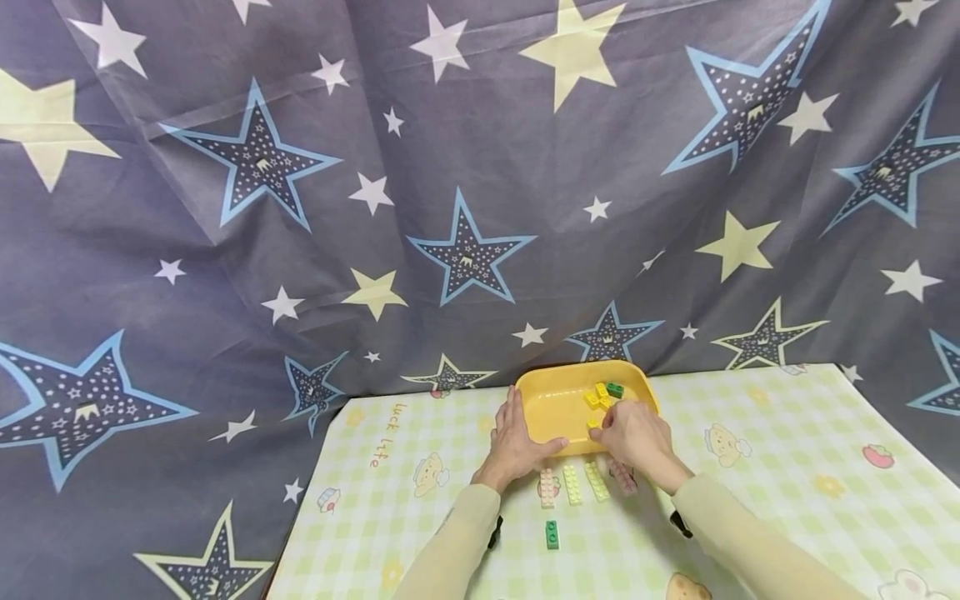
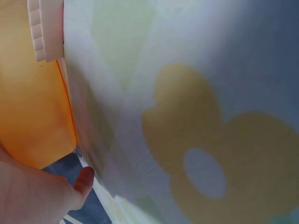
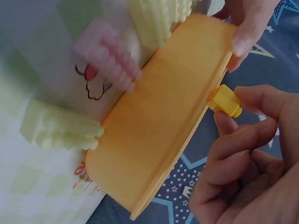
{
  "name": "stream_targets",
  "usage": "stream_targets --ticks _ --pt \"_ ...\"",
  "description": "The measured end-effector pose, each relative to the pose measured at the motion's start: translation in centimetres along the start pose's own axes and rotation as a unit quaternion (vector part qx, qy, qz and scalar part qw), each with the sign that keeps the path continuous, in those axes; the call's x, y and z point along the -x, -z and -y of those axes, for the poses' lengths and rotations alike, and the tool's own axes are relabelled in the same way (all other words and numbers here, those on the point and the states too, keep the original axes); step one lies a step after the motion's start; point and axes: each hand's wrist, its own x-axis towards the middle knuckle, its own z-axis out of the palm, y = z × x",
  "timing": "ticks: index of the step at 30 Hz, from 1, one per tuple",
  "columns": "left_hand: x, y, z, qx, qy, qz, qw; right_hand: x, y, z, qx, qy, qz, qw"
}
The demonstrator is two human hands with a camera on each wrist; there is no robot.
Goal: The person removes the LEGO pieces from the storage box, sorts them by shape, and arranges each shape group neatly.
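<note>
A yellow plastic tray (image 1: 551,417) lies at the table's back edge. My left hand (image 1: 516,444) holds its left front corner, the thumb over the front rim and the fingers along the left side. Between thumb and index finger, my right hand (image 1: 639,433) pinches a small yellow toy brick (image 3: 225,100) just over the front rim. The other right fingers are curled in. Several yellow bricks (image 1: 592,399) and a green brick (image 1: 615,389) sit in the tray. In the left wrist view, only part of the left hand (image 2: 42,193) shows beside the tray wall.
Before the tray lie long studded bricks: a pink one (image 1: 547,488), a pale yellow one (image 1: 572,485), a yellow-green one (image 1: 597,482) and another pink one (image 1: 622,477). A green brick (image 1: 552,534) lies nearer me. Behind the table hangs a starry curtain (image 1: 465,333).
</note>
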Motion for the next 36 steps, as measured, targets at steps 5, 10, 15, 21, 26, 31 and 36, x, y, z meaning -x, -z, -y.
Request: stream_targets --ticks 5,10,15,21,26,31,36 --pt "-0.1 0.0 -0.1 0.008 0.003 -0.001 1.0000 1.7 0.0 0.3 -0.005 0.003 0.000 1.000" --pt "-0.1 -0.1 -0.1 0.007 0.004 0.000 1.0000 3.2 -0.3 0.5 -0.011 0.007 -0.003 1.000" --pt "0.0 -0.1 0.0 0.005 0.000 0.000 1.0000 4.7 -0.7 0.6 -0.011 0.014 -0.008 1.000" --pt "0.0 0.1 -0.2 -0.001 -0.005 0.002 1.0000 6.5 -1.6 0.6 -0.015 0.023 0.005 1.000" --pt "0.1 0.2 -0.2 0.002 -0.009 0.002 1.0000 7.8 -2.6 0.5 -0.009 0.013 0.029 0.999" --pt "0.1 0.2 -0.1 0.004 -0.010 0.000 0.9999 8.7 -3.5 0.4 -0.011 0.015 0.047 0.999" --pt "0.1 0.2 -0.2 0.000 -0.007 0.001 1.0000 9.1 -4.3 0.3 -0.016 0.020 0.048 0.999"
